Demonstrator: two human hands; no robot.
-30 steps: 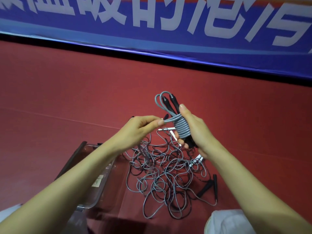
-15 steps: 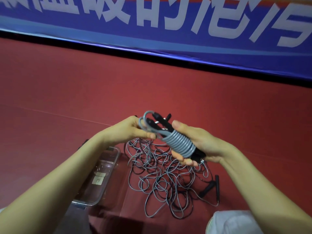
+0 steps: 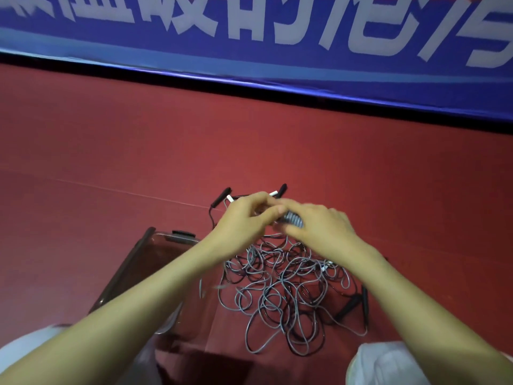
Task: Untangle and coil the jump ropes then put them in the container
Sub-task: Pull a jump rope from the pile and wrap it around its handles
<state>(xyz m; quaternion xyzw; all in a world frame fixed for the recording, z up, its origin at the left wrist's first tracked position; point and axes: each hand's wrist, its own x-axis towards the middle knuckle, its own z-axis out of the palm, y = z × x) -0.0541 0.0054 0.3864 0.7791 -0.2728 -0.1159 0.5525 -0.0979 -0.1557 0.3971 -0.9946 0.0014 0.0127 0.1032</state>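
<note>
Red floor (image 3: 111, 162). Fingers of left hand (image 3: 241, 220) and right hand (image 3: 324, 229) curled round coiled rope (image 3: 293, 220). Risk: unwinding on slack grip (or re-snagging in tangle (image 3: 286, 290) below).

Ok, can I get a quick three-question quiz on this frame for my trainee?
1. True or false: the coiled grey jump rope already lies inside the clear plastic container.
2. Where is the tangled pile of grey jump ropes? A) in the container B) on the red floor, beside the container C) hanging on a wall hook
3. Fill in: the left-hand grip and right-hand grip meet on the ____.
Key: 1 false; 2 B; 3 coiled grey jump rope.
</note>
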